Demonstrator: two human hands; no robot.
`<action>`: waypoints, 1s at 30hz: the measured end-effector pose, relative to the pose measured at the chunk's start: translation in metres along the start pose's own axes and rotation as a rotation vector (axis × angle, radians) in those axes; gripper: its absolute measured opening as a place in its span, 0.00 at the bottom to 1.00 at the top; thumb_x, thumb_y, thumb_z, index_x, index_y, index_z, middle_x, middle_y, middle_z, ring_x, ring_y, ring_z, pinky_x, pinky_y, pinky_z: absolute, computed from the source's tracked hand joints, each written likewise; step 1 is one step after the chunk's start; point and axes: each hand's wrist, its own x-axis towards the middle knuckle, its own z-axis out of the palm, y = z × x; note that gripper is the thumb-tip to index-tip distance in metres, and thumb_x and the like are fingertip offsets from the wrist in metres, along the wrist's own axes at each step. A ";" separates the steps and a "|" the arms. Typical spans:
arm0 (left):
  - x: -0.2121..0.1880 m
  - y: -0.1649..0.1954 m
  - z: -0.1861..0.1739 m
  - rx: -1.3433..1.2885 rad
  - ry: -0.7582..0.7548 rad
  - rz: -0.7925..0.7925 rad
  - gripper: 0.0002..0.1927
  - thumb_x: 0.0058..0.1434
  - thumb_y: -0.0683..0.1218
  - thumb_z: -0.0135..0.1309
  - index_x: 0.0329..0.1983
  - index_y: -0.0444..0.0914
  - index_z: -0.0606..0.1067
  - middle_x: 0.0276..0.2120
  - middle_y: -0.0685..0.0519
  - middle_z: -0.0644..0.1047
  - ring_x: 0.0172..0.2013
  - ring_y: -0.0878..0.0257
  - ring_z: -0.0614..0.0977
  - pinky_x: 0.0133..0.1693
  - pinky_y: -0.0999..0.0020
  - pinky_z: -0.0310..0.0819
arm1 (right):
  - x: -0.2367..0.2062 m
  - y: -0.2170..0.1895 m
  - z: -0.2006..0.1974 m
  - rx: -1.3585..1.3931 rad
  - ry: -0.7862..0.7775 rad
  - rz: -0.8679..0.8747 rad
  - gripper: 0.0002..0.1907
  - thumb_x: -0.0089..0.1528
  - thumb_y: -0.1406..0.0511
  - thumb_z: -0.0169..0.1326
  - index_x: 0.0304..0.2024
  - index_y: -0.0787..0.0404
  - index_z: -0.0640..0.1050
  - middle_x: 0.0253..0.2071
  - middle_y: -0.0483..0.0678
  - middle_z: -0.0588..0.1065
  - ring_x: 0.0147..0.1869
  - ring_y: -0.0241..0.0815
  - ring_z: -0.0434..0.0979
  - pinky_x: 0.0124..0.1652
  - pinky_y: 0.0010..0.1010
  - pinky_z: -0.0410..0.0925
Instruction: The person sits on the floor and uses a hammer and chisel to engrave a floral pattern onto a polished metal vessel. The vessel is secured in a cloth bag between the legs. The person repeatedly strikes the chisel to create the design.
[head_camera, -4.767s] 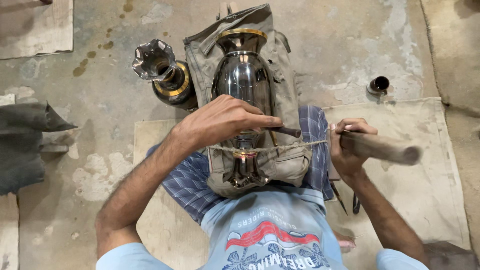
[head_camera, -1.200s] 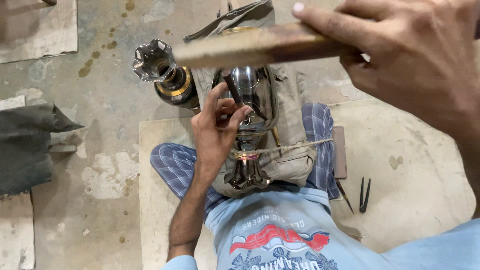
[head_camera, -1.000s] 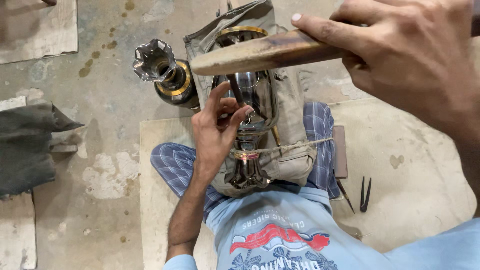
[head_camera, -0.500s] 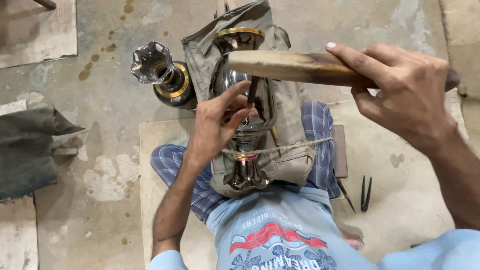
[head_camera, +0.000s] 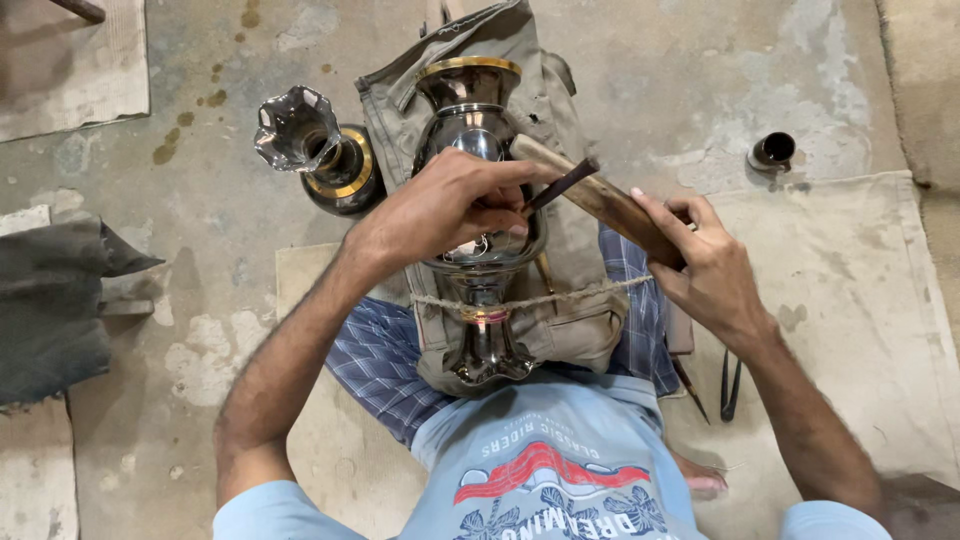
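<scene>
Concrete floor; chisel (head_camera: 558, 186) between left fingers (head_camera: 500, 190)

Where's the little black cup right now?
In the head view the black cup stands upper right on the concrete floor, just beyond the cloth mat, right of the wooden mallet.

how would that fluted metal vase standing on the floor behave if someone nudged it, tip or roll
The fluted vase stands upright on a rounded, gold-banded base, with its flared mouth above a narrow neck, so a nudge would probably tip it. Once down, its round body would likely roll. The polished metal looks slippery and stiff.
</scene>
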 end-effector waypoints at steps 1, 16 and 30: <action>0.001 0.000 0.000 -0.004 -0.001 0.015 0.30 0.60 0.42 0.62 0.67 0.43 0.71 0.34 0.50 0.84 0.33 0.58 0.86 0.39 0.60 0.81 | -0.002 0.003 0.001 -0.011 0.003 0.011 0.46 0.51 0.72 0.65 0.71 0.44 0.70 0.53 0.53 0.74 0.48 0.51 0.79 0.45 0.40 0.76; 0.001 0.008 0.003 0.057 -0.071 -0.001 0.27 0.59 0.44 0.59 0.64 0.43 0.74 0.41 0.48 0.84 0.39 0.54 0.87 0.41 0.54 0.80 | -0.024 0.023 0.032 0.322 0.497 -0.122 0.31 0.64 0.76 0.58 0.68 0.60 0.66 0.52 0.55 0.77 0.52 0.46 0.81 0.47 0.35 0.77; -0.017 0.022 0.012 0.059 0.124 -0.111 0.28 0.62 0.43 0.61 0.66 0.42 0.71 0.40 0.49 0.85 0.35 0.57 0.87 0.40 0.60 0.82 | -0.006 0.034 0.021 0.357 0.410 -0.031 0.35 0.67 0.75 0.59 0.75 0.58 0.65 0.48 0.52 0.79 0.43 0.40 0.83 0.43 0.32 0.79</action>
